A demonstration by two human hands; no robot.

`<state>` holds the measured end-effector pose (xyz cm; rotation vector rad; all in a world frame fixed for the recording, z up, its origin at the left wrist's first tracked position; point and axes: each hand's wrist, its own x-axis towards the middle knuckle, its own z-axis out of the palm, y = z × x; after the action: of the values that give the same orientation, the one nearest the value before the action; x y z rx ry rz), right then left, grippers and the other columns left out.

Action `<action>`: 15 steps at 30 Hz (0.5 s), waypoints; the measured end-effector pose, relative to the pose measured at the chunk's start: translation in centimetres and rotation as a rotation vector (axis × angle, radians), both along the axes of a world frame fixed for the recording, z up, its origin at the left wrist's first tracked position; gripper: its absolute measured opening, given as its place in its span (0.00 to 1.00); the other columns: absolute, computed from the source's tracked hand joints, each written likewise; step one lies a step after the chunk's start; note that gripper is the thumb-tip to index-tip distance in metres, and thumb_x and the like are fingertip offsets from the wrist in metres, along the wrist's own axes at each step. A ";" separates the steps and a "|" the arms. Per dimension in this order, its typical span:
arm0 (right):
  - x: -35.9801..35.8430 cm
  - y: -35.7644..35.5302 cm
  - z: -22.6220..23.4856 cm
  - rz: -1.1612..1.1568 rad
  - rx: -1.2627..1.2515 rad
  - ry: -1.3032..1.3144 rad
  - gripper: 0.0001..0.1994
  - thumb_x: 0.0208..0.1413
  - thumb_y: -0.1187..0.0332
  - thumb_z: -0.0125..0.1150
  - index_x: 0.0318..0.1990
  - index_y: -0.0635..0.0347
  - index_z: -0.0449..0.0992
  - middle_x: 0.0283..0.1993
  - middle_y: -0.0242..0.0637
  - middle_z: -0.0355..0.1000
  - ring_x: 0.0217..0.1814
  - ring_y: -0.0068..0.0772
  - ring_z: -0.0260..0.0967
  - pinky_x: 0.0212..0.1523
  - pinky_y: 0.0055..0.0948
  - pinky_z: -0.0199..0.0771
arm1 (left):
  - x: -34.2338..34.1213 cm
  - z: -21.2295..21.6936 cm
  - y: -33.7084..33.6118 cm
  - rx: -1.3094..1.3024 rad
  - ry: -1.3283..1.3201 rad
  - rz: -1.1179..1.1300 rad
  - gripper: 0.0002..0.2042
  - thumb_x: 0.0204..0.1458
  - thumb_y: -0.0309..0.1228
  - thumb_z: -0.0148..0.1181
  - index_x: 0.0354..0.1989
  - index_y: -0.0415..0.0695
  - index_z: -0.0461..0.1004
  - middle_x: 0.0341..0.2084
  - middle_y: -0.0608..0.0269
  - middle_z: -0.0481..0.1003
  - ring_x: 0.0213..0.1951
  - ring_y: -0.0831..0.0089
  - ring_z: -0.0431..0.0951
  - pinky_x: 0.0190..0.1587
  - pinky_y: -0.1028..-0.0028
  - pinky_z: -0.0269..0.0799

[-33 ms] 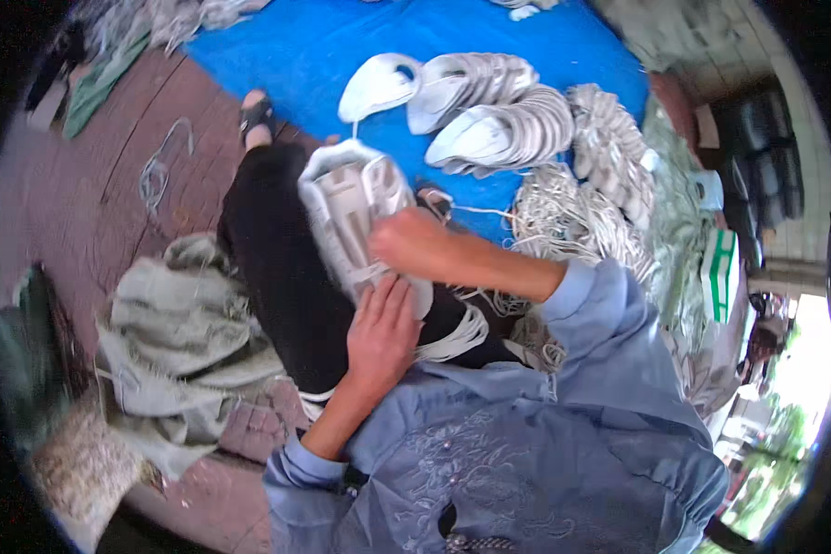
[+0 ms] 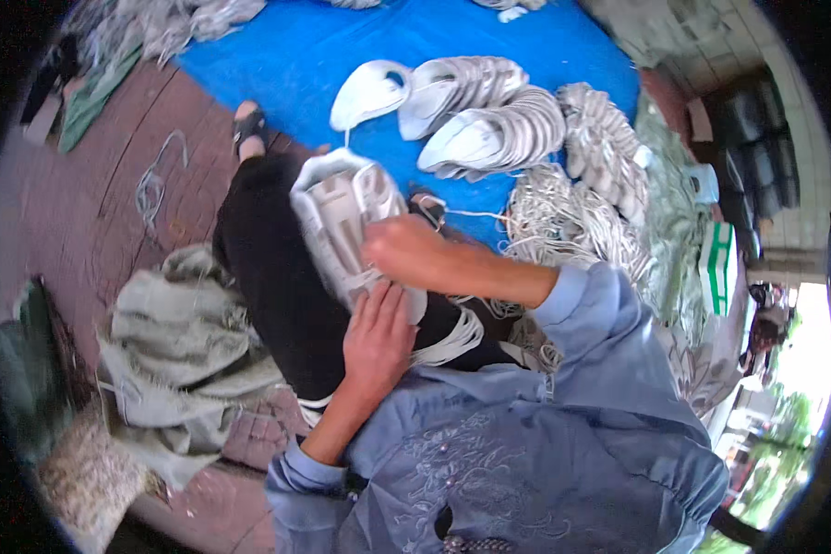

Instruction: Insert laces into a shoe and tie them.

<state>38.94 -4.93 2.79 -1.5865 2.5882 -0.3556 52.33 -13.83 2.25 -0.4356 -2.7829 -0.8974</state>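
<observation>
1. The left hand (image 2: 379, 337) is lying open and flat on the near end of a white shoe upper (image 2: 346, 222), which is resting on the person's lap.
2. The right hand (image 2: 392, 247) is blurred; I cannot tell its grip.
3. Beyond the lap, stacks of finished uppers (image 2: 489, 120) are lying on the blue sheet (image 2: 277, 55); cords (image 2: 554, 226) are waiting beside them.
</observation>
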 end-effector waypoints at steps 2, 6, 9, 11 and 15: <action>0.9 0.6 0.2 -0.054 -0.019 0.035 0.03 0.30 0.72 0.53 0.17 0.61 0.72 0.21 0.41 0.67 0.23 0.37 0.68 0.23 0.32 0.70 | -0.1 0.1 0.3 -0.004 0.022 -0.030 0.24 0.30 0.27 0.58 0.42 0.34 0.64 0.44 0.52 0.64 0.50 0.57 0.61 0.50 0.59 0.57; 1.8 0.0 1.2 -0.062 0.038 0.095 0.04 0.30 0.72 0.53 0.18 0.62 0.72 0.22 0.43 0.67 0.24 0.38 0.69 0.23 0.33 0.70 | -0.1 0.0 0.6 -0.018 0.024 -0.018 0.25 0.29 0.28 0.59 0.41 0.35 0.65 0.43 0.53 0.65 0.50 0.59 0.62 0.51 0.59 0.57; 1.5 -0.8 1.0 -0.112 0.085 -0.083 0.04 0.31 0.72 0.53 0.17 0.64 0.71 0.21 0.45 0.68 0.23 0.41 0.69 0.23 0.34 0.70 | 0.3 0.3 0.4 -0.025 0.001 0.025 0.25 0.29 0.28 0.60 0.42 0.35 0.65 0.43 0.53 0.65 0.50 0.59 0.62 0.51 0.59 0.57; 1.0 -0.8 0.0 -0.203 -0.003 -0.218 0.03 0.32 0.72 0.54 0.15 0.60 0.73 0.17 0.45 0.68 0.22 0.42 0.70 0.22 0.37 0.70 | 0.2 -0.1 0.3 0.011 0.023 0.041 0.23 0.30 0.28 0.60 0.41 0.37 0.65 0.41 0.54 0.66 0.48 0.58 0.63 0.51 0.60 0.58; 0.3 0.4 0.0 -0.243 -0.051 -0.282 0.04 0.34 0.74 0.48 0.18 0.59 0.71 0.20 0.43 0.68 0.24 0.42 0.68 0.24 0.38 0.67 | -0.4 0.2 0.4 0.027 0.028 0.011 0.25 0.29 0.28 0.60 0.42 0.38 0.65 0.43 0.55 0.65 0.50 0.60 0.62 0.51 0.61 0.58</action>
<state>39.20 -4.52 2.79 -1.1366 2.5664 -0.6199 51.96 -13.39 2.44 -0.4246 -2.7413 -0.9184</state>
